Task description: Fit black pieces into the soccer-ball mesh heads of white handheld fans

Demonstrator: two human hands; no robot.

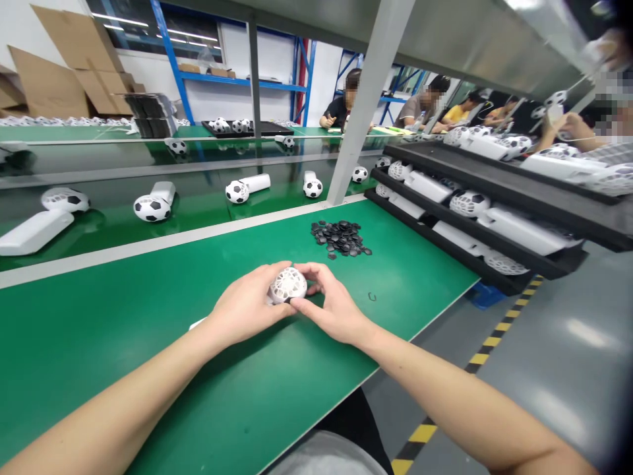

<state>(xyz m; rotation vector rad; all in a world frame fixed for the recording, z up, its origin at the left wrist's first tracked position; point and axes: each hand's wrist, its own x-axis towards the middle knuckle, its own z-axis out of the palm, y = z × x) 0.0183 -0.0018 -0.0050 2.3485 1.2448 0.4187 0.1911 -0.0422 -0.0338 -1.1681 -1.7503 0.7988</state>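
Between my hands, just above the green table (163,297), is a handheld fan with a white football-shaped head (289,285). Its openwork grille faces up toward me. My left hand (250,297) wraps the left side of the head and covers most of the white handle, whose end peeks out under my wrist. My right hand (333,303) grips the right side, thumb at the lower edge and fingers behind. A dark patch shows at the head's lower rim near both thumbs. Beyond my hands lies a pile of small black pieces (341,237).
Football-headed fans (153,207) lie along a green conveyor (198,234) behind a pale rail. Stacked black trays (445,204) of fans stand at the right, by a grey post (368,99). Several people sit at the far tables. A small black ring (372,297) lies right of my hand.
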